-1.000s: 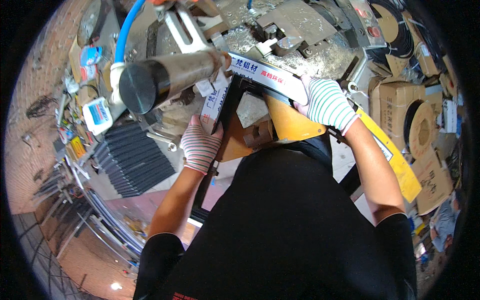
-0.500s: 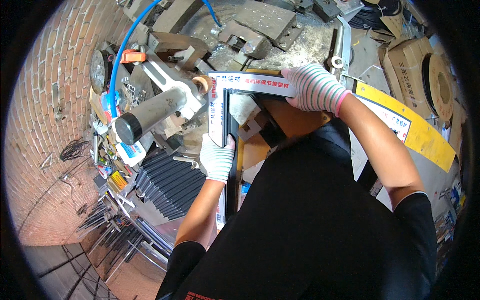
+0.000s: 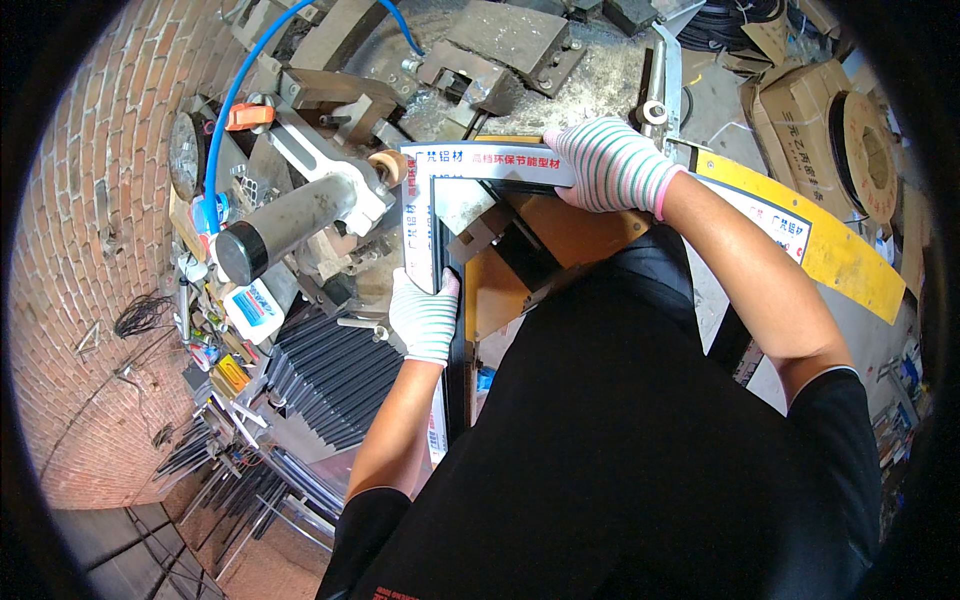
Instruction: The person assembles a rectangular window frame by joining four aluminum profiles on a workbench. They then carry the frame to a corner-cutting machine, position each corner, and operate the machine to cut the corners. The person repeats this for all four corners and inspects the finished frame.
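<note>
Both my hands, in striped knit gloves, grip a metal profile frame (image 3: 500, 160) covered in white printed film, dark along its inner edge. My left hand (image 3: 425, 313) is wrapped round the side bar that runs toward me, below the corner. On the bar across the far side, my right hand (image 3: 610, 165) closes from above, right of the corner. The frame's corner lies next to the round tip of a machine's metal cylinder (image 3: 300, 222). My body hides part of the frame.
A brown-yellow machine plate (image 3: 560, 235) lies under the frame. Metal clamp blocks (image 3: 480, 65) stand beyond it, and a blue hose (image 3: 245, 85) arches at left. Dark profiles (image 3: 325, 375) are stacked at left. A yellow curved guard (image 3: 850, 260) and a cardboard box (image 3: 800, 130) are at right.
The whole view has shifted slightly, so the machine, frame and hands all appear a little further left. Both hands keep their hold, and the frame stays beside the cylinder tip.
</note>
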A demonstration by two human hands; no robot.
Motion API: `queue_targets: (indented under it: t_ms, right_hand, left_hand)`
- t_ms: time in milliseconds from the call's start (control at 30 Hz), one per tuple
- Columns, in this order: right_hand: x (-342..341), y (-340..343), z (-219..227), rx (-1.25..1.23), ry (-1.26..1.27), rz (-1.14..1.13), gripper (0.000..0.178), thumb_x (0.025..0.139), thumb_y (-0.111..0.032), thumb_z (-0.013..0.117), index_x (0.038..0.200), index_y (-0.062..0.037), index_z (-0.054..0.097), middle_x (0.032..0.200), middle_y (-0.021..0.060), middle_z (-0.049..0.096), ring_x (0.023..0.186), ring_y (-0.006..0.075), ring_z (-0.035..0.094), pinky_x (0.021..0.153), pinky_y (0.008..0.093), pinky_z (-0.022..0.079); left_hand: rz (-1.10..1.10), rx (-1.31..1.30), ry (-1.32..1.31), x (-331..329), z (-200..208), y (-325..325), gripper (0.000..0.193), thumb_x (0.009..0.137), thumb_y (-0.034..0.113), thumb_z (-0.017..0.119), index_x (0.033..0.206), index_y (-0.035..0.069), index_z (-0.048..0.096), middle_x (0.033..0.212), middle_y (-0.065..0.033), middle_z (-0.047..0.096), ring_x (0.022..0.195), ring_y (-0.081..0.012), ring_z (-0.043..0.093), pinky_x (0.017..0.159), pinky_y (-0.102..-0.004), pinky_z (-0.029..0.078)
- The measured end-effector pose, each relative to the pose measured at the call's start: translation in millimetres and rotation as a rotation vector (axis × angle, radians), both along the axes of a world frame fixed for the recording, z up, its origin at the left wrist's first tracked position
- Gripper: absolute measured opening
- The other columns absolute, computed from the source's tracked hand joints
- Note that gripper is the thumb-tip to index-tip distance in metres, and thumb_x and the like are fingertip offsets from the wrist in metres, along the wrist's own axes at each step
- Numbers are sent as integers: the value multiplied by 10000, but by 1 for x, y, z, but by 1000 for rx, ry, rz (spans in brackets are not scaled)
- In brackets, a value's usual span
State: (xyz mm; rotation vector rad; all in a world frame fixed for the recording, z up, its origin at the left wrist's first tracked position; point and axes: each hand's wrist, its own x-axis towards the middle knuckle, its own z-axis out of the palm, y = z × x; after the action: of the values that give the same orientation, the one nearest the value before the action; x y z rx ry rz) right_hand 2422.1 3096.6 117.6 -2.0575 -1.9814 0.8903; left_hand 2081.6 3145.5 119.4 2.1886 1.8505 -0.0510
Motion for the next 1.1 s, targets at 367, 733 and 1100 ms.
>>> queue_targets:
  t_ms: [367,733,1100]
  right_hand:
    - [2,0,6,-27,34,-3,481,823,-275,772,1189,24,678,919,248,740,888,413,735,783,453,592]
    - [-2,-3,-5,14,35,-63,353,774,-227,704,1023,22,729,814,236,725,732,413,709,661,457,566]
    - [1,-4,1,29,60,-48,421,784,-268,742,1088,22,720,871,249,735,830,422,726,743,453,586]
  left_hand:
    - [-41,40,-46,3,6,-5,418,834,386,799,984,48,605,880,-204,712,823,-403,709,758,-443,564]
    - [-15,8,-18,-1,1,-4,465,827,418,798,1010,46,588,889,-214,709,832,-410,704,771,-457,557]
    - [-29,16,4,2,4,-4,456,834,410,794,1016,51,582,900,-207,711,848,-403,707,783,-449,558]
